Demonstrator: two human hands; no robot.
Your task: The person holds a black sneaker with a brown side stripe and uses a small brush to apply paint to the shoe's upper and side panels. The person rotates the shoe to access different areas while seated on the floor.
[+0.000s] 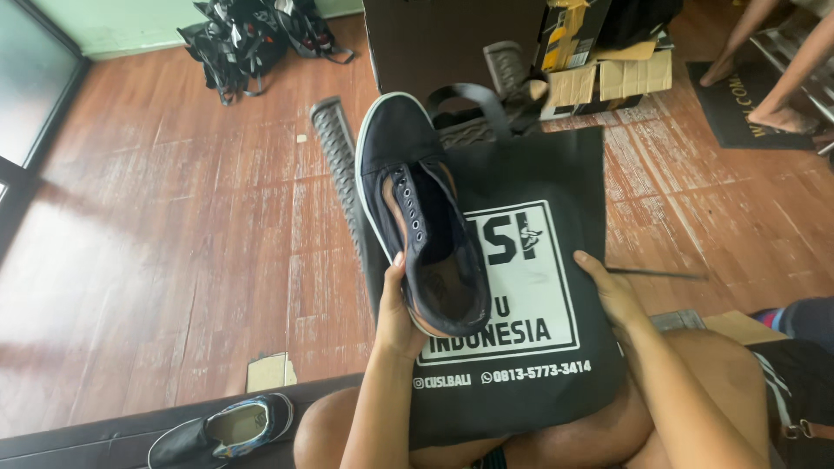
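Hands point(395, 317) around shoe point(417, 208), apparently gripping.

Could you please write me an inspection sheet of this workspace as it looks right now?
Surface: worn reddish wooden floor.
Job's things: dark laceless shoe over a black tote bag lying on the lap.
Clutter: second shoe, cardboard boxes, black bags.
Grips: left hand holds the shoe's heel; right hand holds the bag's edge.
Cables: nothing seen.
Surroundings: another person's bare legs by a doormat.
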